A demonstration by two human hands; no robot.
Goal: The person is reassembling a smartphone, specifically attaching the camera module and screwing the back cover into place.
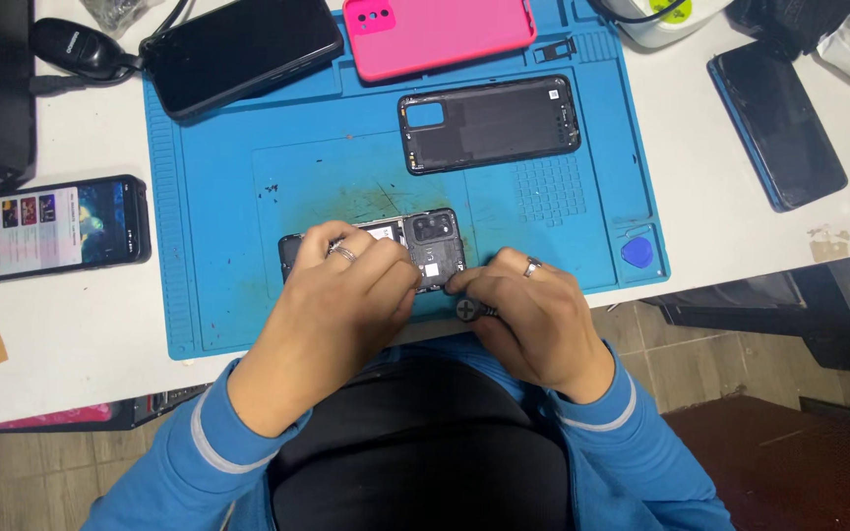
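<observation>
Opened phone (430, 248) lies near edge of blue mat (248, 197), back off. Left hand (346, 285) clamps its left half; right hand (533, 310) pinches one screwdriver (466, 309). One back cover (489, 123), one pink case (440, 34), three other phones on table (71, 324).

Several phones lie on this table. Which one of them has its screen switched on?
The phone at the left edge, off the blue mat, shows a lit, colourful screen. The phone at the mat's top left and the one at the far right are dark.
</observation>
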